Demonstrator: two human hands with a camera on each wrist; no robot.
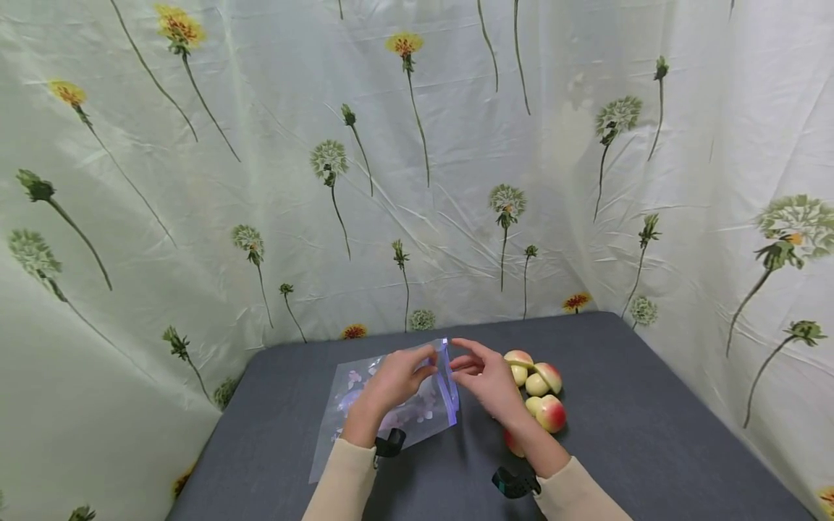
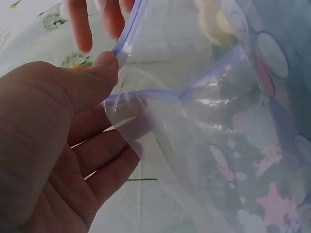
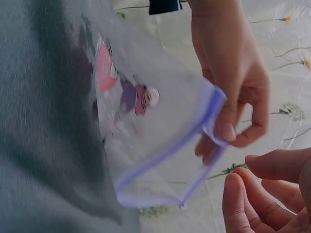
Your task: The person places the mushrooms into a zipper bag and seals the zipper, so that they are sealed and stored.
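A clear zip bag [image 1: 426,407] with pink and purple printed figures is held up over the dark table, its purple zip edge [image 3: 160,162] facing right and standing apart as an opening. My left hand [image 1: 394,380] grips the bag by that edge; in the left wrist view the thumb [image 2: 99,73] lies at the purple strip and the other fingers are behind the film. Close to the right of the opening is my right hand [image 1: 489,380]. Its fingers [image 3: 233,194] are loosely bent, apart from the bag in the right wrist view, with nothing visible between them.
Several rounded yellow-and-red pieces, like toy fruit [image 1: 551,414], lie grouped on the dark grey table [image 1: 638,434], partly behind the right hand and forearm. A pale curtain [image 1: 443,217] printed with dandelions hangs behind the table and at its sides.
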